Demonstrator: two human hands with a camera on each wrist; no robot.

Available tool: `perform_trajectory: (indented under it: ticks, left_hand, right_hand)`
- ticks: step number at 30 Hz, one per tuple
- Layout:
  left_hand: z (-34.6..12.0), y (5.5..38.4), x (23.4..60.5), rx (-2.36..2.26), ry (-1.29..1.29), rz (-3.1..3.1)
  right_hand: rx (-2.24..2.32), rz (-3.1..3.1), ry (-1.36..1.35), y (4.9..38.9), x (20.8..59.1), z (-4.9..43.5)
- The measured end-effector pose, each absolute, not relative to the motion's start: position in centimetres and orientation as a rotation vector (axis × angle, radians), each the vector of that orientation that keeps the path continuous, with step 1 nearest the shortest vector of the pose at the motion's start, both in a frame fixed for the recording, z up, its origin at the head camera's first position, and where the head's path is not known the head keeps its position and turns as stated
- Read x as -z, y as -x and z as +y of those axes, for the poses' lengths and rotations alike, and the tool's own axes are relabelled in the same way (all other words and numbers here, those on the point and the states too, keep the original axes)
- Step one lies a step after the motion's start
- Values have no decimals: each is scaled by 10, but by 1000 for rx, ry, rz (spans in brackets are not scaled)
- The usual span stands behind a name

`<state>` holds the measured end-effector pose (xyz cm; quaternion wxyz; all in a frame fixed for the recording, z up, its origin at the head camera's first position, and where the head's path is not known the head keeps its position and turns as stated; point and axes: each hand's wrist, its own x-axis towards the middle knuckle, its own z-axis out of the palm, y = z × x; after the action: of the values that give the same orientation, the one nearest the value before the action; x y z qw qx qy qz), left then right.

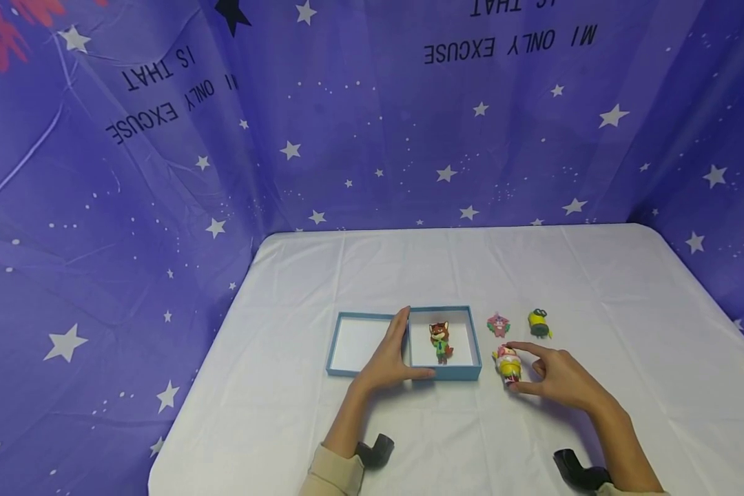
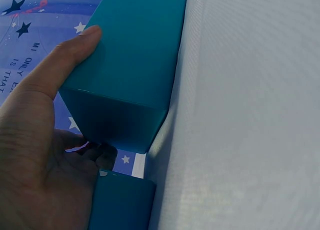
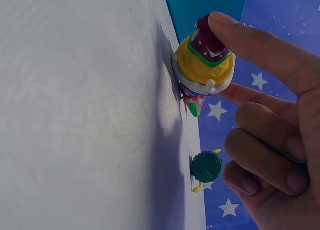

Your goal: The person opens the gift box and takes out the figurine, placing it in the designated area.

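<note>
A blue box (image 1: 449,373) with a white inside stands on the table, a fox figurine (image 1: 440,342) in a green shirt lying in it. My left hand (image 1: 387,358) grips the box at its left end, thumb along the near wall and fingers reaching to the far wall; in the left wrist view the thumb (image 2: 75,52) rests on the blue side. Between thumb and index finger, my right hand (image 1: 564,377) pinches a figurine with pink hair and a yellow dress (image 1: 510,366), head to feet. Its dark red base (image 3: 207,39) faces the right wrist camera, and the other fingers are curled.
The box's shallow lid (image 1: 353,344) lies inside up, left of the box. Beyond the right hand are a small pink figurine (image 1: 499,324) and a yellow and green minion figurine (image 1: 539,323). White cloth covers the table (image 1: 446,269); a purple starry curtain (image 1: 359,138) surrounds it.
</note>
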<state>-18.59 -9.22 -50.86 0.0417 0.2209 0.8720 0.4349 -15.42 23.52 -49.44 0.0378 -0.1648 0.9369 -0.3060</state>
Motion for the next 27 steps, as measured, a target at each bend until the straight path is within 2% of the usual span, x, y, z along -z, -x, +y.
perform_trajectory:
  ticks: [13, 27]
  left_hand:
    - [-92, 186, 508, -1318, -677, 2678]
    - [-92, 185, 507, -1330, -681, 2669]
  right_hand:
    - [994, 2884, 498, 154, 490, 234]
    - [1089, 2956, 612, 167, 473, 225]
